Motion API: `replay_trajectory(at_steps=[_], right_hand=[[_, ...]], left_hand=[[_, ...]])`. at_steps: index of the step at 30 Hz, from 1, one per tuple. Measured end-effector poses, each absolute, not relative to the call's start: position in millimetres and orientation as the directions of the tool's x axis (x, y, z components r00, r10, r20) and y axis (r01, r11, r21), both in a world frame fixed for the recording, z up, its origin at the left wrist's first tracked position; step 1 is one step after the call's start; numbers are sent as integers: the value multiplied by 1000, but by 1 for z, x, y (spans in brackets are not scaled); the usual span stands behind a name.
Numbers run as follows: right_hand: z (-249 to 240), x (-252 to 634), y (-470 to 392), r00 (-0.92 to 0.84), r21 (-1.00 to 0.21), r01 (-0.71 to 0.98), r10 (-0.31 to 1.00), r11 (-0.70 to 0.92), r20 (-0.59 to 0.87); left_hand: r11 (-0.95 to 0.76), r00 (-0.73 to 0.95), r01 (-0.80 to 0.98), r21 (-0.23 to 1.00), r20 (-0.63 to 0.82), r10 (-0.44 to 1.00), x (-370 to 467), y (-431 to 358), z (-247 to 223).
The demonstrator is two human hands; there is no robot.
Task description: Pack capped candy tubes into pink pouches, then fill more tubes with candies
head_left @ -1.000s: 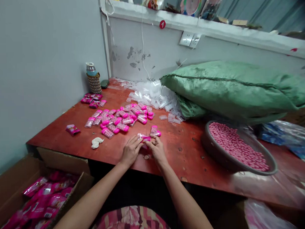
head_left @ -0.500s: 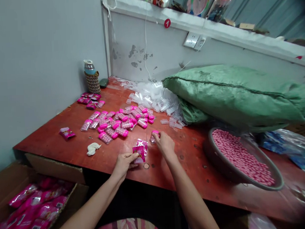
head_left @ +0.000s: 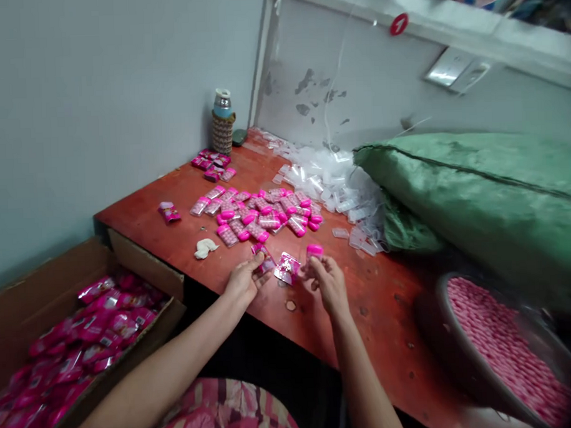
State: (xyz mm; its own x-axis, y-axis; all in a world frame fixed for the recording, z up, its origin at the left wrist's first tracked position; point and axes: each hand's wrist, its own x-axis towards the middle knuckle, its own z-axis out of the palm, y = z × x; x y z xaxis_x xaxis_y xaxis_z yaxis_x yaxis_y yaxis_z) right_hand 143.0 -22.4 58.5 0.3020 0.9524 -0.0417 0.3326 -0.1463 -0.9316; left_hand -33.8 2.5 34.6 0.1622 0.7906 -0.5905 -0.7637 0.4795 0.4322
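Note:
My left hand (head_left: 246,278) is closed on a small pink printed sachet (head_left: 263,257), held just above the table's front edge. Between my hands another pink and silver sachet (head_left: 287,268) lies flat on the table. My right hand (head_left: 328,282) grips a small clear candy box with a bright pink cap (head_left: 314,251), cap upward; my fingers cover most of its body. Beyond my hands spreads a pile of pink-capped candy boxes (head_left: 267,214), filled with pink pellets.
A carton (head_left: 176,305) of pink packets stands at lower left. On the red table (head_left: 355,336) are a basin (head_left: 442,333) of pink candies, a green sack (head_left: 476,182), loose clear plastic pieces (head_left: 331,175), a crumpled white cloth (head_left: 205,248) and a bottle in a knitted sleeve (head_left: 223,132).
My view has swung left and down, showing more of the carton. The capped box in my right hand is raised, and the sachet in my left hand has tilted away from the flat one.

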Motion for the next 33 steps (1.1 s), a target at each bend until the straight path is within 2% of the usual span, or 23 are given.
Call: replay_trajectory(at_steps=[1, 3, 6, 12, 20, 27, 33], right_hand=[[58, 132, -36, 247, -974, 186, 965, -132, -84], [57, 109, -60, 186, -989, -5, 972, -149, -147], [55, 83, -79, 192, -982, -96, 964, -165, -181], [48, 72, -75, 237, -985, -113, 959, -134, -157], [47, 68, -71, 186, -985, -142, 975, -95, -121], [46, 68, -67, 210, -993, -90, 974, -74, -91], [47, 70, -68, 271, -1000, -3, 962, -14, -15]], left_hand=[[460, 154, -788, 408, -594, 790, -34, 4, 35], [436, 149, -819, 373, -595, 790, -32, 6, 37], [428, 162, -835, 347, -588, 793, -29, 5, 40], [420, 189, -827, 374, -520, 833, -21, -5, 43], [370, 164, -767, 524, -396, 903, -19, -13, 48], [378, 285, -649, 660, -249, 926, -27, -10, 58], [457, 392, -520, 721, -273, 878, -26, -10, 59]])
